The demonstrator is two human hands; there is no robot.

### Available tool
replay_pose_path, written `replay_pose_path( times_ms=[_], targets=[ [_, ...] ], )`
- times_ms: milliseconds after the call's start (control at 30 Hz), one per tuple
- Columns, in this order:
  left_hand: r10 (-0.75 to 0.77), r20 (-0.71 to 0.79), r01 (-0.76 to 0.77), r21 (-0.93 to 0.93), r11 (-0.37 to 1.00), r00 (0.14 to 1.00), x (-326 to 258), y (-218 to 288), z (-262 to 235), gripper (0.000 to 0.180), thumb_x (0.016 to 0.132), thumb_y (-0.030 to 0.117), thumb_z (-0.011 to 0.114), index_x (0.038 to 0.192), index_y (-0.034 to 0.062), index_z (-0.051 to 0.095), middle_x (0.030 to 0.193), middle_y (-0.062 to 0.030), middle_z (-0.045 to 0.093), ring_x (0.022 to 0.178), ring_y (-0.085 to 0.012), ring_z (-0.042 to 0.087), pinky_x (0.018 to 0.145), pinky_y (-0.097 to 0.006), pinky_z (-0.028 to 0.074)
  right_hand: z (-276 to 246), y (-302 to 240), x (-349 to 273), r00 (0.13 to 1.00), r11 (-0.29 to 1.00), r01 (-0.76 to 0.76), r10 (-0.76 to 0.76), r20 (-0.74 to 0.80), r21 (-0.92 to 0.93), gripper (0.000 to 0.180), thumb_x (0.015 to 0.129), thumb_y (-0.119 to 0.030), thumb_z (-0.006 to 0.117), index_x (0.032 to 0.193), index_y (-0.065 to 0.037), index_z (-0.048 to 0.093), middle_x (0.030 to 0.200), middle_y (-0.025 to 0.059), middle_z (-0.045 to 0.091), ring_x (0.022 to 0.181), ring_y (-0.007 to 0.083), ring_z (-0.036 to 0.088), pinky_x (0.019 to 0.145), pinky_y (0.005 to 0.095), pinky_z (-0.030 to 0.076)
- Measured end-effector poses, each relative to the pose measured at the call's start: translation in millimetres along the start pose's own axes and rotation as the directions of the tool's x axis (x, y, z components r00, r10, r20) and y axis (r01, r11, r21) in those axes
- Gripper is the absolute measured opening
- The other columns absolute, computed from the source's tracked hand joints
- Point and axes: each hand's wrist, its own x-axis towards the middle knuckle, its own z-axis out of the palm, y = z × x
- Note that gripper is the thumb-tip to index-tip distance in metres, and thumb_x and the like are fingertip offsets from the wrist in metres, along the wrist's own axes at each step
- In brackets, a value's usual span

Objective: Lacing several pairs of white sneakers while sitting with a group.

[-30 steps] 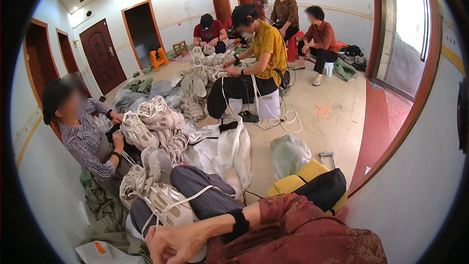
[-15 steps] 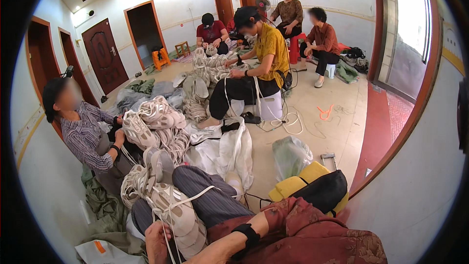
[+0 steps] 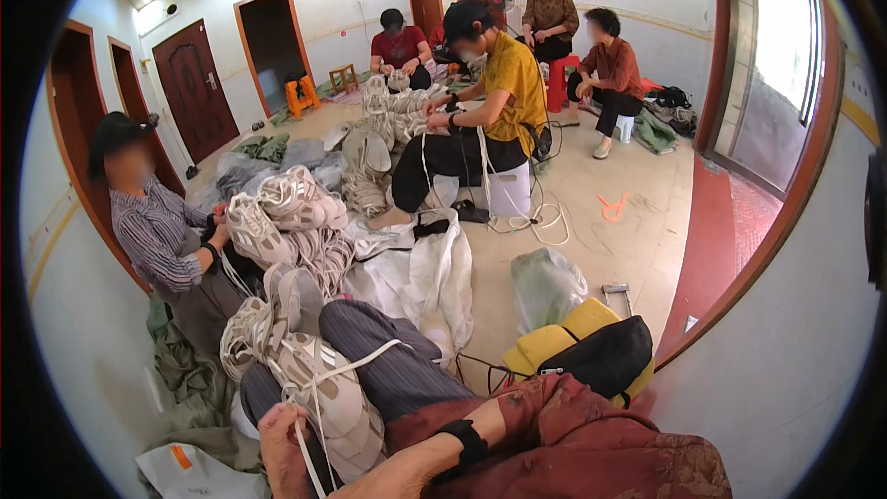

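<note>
A beige-and-white sneaker [image 3: 334, 411] lies across my lap, with white laces [image 3: 319, 376] crossing its upper and one strand running over my thigh. Beside it, my left hand [image 3: 282, 439] is closed on a strand of lace at the sneaker's near side. From the right comes my right forearm, with a black wristband. My right hand [image 3: 370, 483] is at the lower edge, its fingers cut off from view. A second laced sneaker [image 3: 242, 337] rests just beyond the first, next to upturned grey soles [image 3: 294, 294].
A heap of similar sneakers [image 3: 300, 199] stands ahead, near a co-worker in a striped shirt [image 3: 162, 240]. Farther off, a person in yellow [image 3: 508, 83] works on a white stool, others sit behind. A yellow-and-black bag [image 3: 591, 351] and plastic bag [image 3: 547, 288] lie to my right.
My left hand has shifted slightly left and up with the lace. The view has tilted a little. The striped-shirt co-worker's head has turned down toward the shoes.
</note>
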Motion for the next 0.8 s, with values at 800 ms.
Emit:
replay_pose_path(
  times_ms=[800],
  targets=[
    [0.582,0.638,-0.655,-0.156,0.74,0.505,-142,136,2,0.012,0.083,0.003,0.065,0.076,0.0073,0.073,0.065,-0.0018,0.066,0.045,-0.0089,0.049,0.041,-0.022,0.035,-3,5,-29,0.972,0.969,-0.228,0.232,0.034,-0.099,0.016,0.085,-0.011,0.066,0.094,-0.002,0.057,0.083,0.0128,0.058,0.08,0.0347,0.06,0.065,0.0436,0.046]
  ],
)
